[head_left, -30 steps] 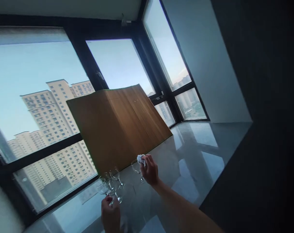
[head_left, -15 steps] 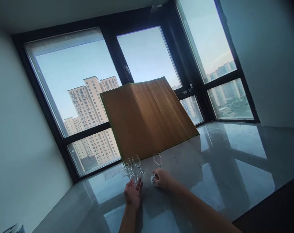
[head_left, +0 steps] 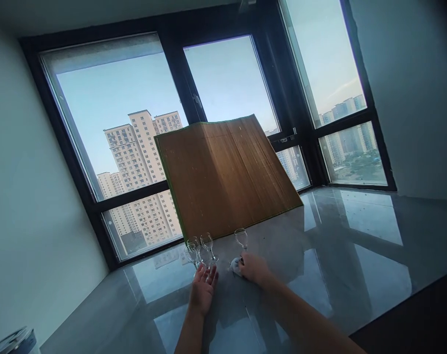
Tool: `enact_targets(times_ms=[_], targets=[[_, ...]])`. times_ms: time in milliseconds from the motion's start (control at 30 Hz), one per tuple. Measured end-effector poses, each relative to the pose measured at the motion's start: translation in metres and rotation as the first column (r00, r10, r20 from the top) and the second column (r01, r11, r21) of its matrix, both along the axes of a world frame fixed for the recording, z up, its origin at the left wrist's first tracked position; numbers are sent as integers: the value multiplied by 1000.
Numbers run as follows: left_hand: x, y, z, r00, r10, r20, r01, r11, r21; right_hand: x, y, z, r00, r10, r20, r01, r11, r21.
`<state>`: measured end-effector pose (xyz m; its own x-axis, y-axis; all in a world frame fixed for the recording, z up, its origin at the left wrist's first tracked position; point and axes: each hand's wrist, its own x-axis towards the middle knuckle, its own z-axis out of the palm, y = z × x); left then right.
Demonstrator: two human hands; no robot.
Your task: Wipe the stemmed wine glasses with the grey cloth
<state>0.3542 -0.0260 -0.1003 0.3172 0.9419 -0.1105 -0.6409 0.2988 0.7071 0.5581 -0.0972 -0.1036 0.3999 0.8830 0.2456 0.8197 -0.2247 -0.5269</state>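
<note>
Several clear stemmed glasses (head_left: 206,242) stand in a close group on the glossy grey counter (head_left: 142,314). My left hand (head_left: 204,290) is just in front of them, palm turned partly up and fingers apart. Whether its fingertips touch a glass, I cannot tell. To the right, my right hand (head_left: 255,269) is closed at the stem of a single glass (head_left: 241,238), whose bowl shows above the knuckles. A small whitish, rounded thing (head_left: 236,266) shows at the fingertips, too unclear to name. The fingers cover the lower stem.
Behind the glasses a large brown board (head_left: 227,182) with a green edge leans toward the dark window frame (head_left: 135,192). A round container (head_left: 19,341) is at the lower left corner. High-rise buildings (head_left: 142,147) appear outside the panes.
My right hand has shifted slightly to the right, and the single glass with it. The fingers of my left hand have spread a little. The view has tilted slightly.
</note>
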Motion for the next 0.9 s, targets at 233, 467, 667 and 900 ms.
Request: enact_targets(times_ms=[233,467,667,900], targets=[[5,-4,2,995,40,-92,-38,999,22,11,1,2,998,-43,42,43,999,13],[8,-5,-2,987,70,-144,-62,996,60,18,4,-1,995,-81,56,75,992,105],[9,-2,-6,979,66,-195,-49,994,94,14,6,0,993,-39,110,10,966,259],[9,4,-13,963,44,-265,-13,993,120,10,5,1,988,89,126,-112,977,180]])
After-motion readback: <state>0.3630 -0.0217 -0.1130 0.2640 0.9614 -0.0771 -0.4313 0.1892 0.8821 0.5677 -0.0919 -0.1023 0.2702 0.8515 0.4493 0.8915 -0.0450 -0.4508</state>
